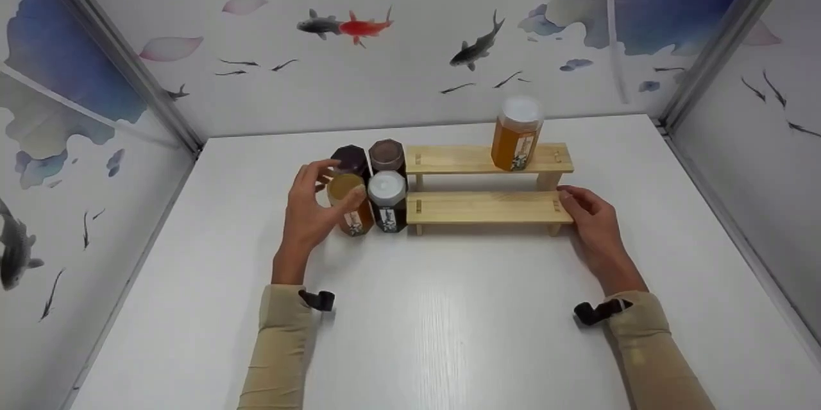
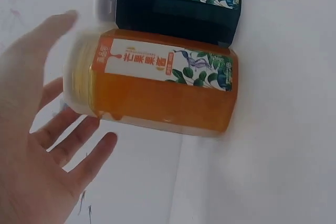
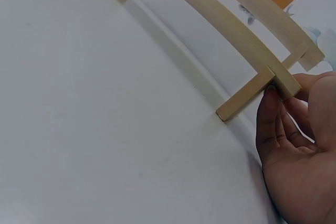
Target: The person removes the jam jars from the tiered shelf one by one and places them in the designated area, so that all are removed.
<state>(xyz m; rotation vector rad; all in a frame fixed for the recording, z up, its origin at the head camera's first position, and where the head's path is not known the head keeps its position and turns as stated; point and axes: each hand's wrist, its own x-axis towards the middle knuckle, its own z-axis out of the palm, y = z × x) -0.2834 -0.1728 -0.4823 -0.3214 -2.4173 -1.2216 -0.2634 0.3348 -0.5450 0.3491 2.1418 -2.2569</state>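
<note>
My left hand [image 1: 313, 208] is spread around the lid end of an amber jam jar [image 2: 163, 85], its thumb visibly apart from the jar in the left wrist view. Behind that jar stands a dark-lidded jar [image 1: 349, 158]. To its right are a white-lidded dark jar [image 1: 388, 203] and a brown-lidded jar [image 1: 387, 153]. With my right hand [image 1: 596, 224] I pinch the right end of a two-tier wooden shelf's [image 1: 490, 208] lower board; fingertips [image 3: 270, 98] touch it near the leg. Another amber jar [image 1: 516, 134] sits upright on the upper board.
The shelf and the jars stand side by side on a white table [image 1: 436, 320]. Printed wall panels [image 1: 410, 70] with fish and petals enclose the back and both sides. Metal posts [image 1: 122, 51] rise at the back corners.
</note>
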